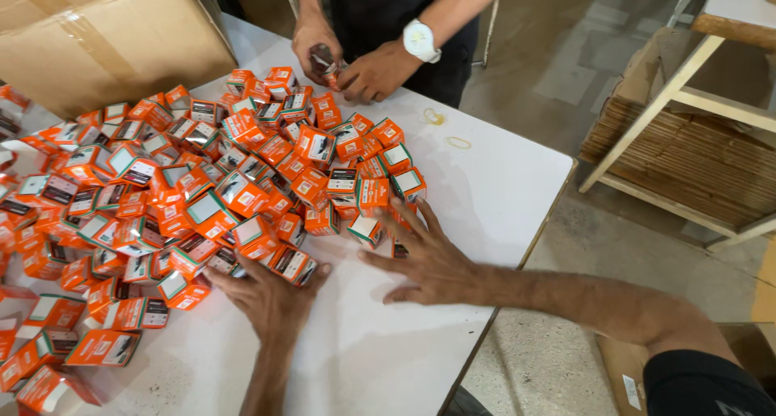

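So we've got a big heap of small orange cartons (242,194) spread over the white table (485,181), filling its left half and running off the left edge of the view. Judging by the look, these are thin folded cardboard: light, fairly stiff along the edges but easy to crush if squeezed across the flat faces. Glossy print, so probably a bit slidey against each other. Best bet for one box is a pinch on two opposite narrow sides; for a bunch, flat palms pushing from the outside of the pile.

Our left hand (271,299) lies palm down at the near edge of the heap, fingers spread and fingertips touching a carton (293,264) there, nothing gripped. Our right hand (428,258) is also flat and splayed wide, fingertips touching the boxes at the pile's right edge (368,228), holding nothing.

Across the table another person's two hands (347,60) are closed around a single orange box. A large brown cardboard box (105,36) sits at the far left corner, and a wooden rack (687,141) stands off to the right.
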{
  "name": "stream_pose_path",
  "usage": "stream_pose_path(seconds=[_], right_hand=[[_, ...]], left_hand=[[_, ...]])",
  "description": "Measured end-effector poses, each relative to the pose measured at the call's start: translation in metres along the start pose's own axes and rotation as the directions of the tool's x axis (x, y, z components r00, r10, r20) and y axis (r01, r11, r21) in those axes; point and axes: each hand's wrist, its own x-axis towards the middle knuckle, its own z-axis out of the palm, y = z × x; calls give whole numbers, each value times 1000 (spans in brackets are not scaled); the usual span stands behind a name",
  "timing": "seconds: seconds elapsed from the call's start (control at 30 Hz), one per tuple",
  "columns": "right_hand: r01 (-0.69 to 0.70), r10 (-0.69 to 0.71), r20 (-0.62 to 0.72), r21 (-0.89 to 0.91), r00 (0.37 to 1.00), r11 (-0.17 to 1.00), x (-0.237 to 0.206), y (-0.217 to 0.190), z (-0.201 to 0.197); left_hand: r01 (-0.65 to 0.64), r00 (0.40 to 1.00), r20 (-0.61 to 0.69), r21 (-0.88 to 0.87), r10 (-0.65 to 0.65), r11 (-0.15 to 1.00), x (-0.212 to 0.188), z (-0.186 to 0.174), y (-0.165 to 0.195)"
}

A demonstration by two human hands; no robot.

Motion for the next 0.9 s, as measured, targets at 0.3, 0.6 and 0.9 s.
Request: stream_pose_path(seconds=[0.3, 0.6, 0.9], right_hand=[[-54, 52, -93, -16, 994, 998, 26, 13, 20], [583, -553, -223, 97, 803, 807, 5, -64, 28], [621, -489, -383, 485, 784, 616, 86, -158, 69]], left_hand=[[-64, 996, 61, 65, 60, 996, -6, 3, -12], [-265, 958, -234, -487, 168, 833, -47, -12, -41], [-23, 1000, -12, -702, 20, 712, -116, -23, -109]])
